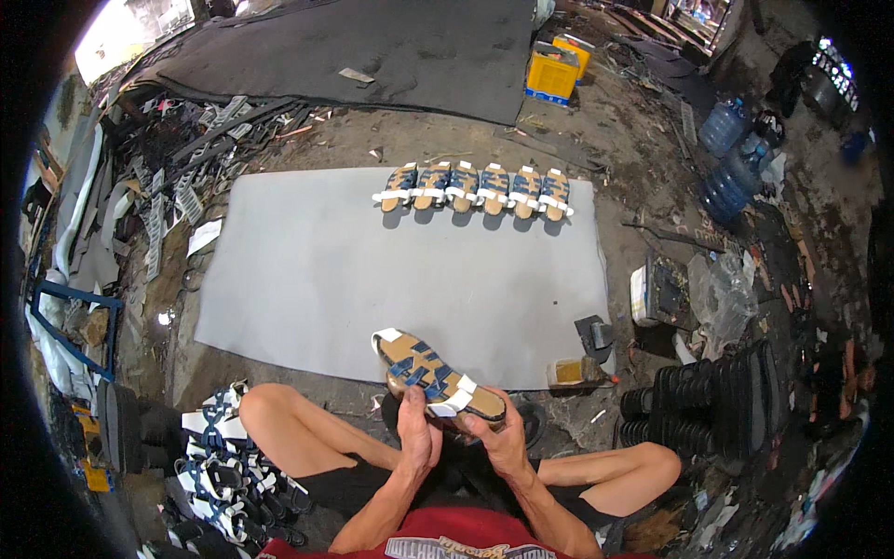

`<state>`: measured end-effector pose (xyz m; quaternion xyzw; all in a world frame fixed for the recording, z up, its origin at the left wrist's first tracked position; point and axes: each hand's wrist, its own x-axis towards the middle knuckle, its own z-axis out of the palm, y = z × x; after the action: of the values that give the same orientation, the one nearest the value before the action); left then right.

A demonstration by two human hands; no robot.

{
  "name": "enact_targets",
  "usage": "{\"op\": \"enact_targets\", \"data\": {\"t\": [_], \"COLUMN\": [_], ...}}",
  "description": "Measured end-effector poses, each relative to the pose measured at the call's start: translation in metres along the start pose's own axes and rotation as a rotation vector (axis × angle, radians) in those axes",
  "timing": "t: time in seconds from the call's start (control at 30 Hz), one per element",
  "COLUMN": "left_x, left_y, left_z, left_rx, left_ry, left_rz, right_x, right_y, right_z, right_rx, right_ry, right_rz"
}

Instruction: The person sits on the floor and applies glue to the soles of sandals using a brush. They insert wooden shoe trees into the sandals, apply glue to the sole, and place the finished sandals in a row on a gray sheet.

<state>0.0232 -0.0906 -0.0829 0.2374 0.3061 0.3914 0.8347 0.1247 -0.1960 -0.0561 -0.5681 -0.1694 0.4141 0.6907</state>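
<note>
Both my hands hold one sandal with a tan footbed, crossed navy straps and white straps point(416, 361) above the near edge of a grey sheet. My left hand point(417, 430) is closed around the near side of the sandal at its middle, thumb up along the edge. At the right end of the footbed my right hand point(501, 440) grips it, with the thumb on top. The fingers beneath the sandal are mostly hidden. Along the far right part of the grey sheet point(372, 270) stands a row of several similar sandals point(463, 191).
A heap of white-and-navy sandal uppers point(223, 466) lies left of my knees. Black soles point(712, 401) are stacked at the right. A small tan block point(575, 373) and a dirty square container point(666, 292) sit nearby. Yellow containers point(552, 73) and blue water jugs point(724, 126) stand farther off.
</note>
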Motion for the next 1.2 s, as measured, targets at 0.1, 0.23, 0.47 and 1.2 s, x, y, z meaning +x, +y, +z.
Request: {"op": "enact_targets", "data": {"t": [0.1, 0.23, 0.47, 1.2], "left_x": [0.007, 0.039, 0.122, 0.564], "left_y": [0.007, 0.041, 0.154, 0.222], "left_z": [0.001, -0.002, -0.061, -0.139], "left_rx": [-0.010, -0.160, -0.220, 0.245], "left_ry": [0.078, 0.213, 0.121, 0.260], "left_rz": [0.037, 0.092, 0.381, 0.044], "right_x": [0.005, 0.009, -0.001, 0.046], "right_y": [0.004, -0.014, 0.008, 0.038], "right_z": [0.004, -0.001, -0.057, -0.052], "right_rx": [-0.021, -0.092, -0.175, -0.186], "right_ry": [-0.040, -0.093, -0.007, 0.092], "right_rz": [0.033, 0.092, 0.293, 0.357]}}
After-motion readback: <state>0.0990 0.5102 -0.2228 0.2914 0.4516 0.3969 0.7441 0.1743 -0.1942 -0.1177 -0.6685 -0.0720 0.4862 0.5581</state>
